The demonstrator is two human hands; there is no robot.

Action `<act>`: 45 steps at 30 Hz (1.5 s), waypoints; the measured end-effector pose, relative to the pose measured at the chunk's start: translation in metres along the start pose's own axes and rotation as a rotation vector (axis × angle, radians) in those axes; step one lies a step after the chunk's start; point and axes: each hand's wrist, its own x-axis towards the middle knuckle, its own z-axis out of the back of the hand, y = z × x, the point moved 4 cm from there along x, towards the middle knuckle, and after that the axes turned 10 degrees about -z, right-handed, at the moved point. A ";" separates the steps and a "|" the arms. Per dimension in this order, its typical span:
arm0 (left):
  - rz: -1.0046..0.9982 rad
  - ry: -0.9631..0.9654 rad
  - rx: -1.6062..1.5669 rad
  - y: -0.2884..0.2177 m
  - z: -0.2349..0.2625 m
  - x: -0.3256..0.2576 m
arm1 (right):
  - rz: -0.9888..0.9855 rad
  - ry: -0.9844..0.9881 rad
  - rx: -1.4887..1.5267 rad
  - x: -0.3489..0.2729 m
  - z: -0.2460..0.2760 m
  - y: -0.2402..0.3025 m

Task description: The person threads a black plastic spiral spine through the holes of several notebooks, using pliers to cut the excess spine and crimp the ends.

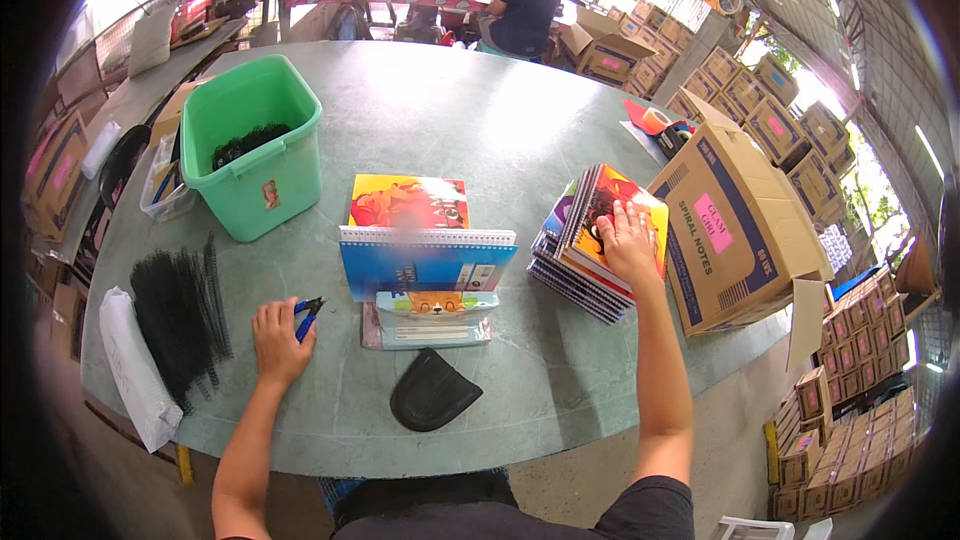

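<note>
Viewing the head camera remotely, I find the left hand (283, 340) curled around blue-handled metal cutters (308, 321), tips directed right and away. A blue-covered spiral notebook (425, 265) stands between the hands, nearer the left, coil running crosswise. The right hand (629, 243), fingers spread, lies palm-down on a multicoloured stack of spiral-bound notebooks (580, 252).

Blue-handled pliers (307, 324), dark-tipped; spiral notebooks (585, 238), stacked askew, colourful

Remotely, I count two hands (282, 342) (630, 245), one pair of pliers (307, 321), one green bin (262, 185) and one white package (138, 370) along the left edge of the table (530, 390), one carton (740, 250) at its right; stacked notebooks (590, 290) overlap too much to tally.
</note>
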 end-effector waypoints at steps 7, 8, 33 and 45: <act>-0.001 0.032 0.036 -0.001 -0.001 0.003 | -0.005 0.008 0.096 0.011 0.001 -0.008; 0.002 0.046 0.043 0.000 0.000 -0.001 | -0.007 0.017 0.094 0.012 0.001 -0.004; 0.501 -0.078 -0.033 0.108 0.063 0.055 | 0.649 -0.501 0.912 -0.133 0.033 0.178; 0.102 0.035 -0.713 -0.039 0.058 0.084 | 0.776 -0.115 0.472 -0.163 0.004 0.260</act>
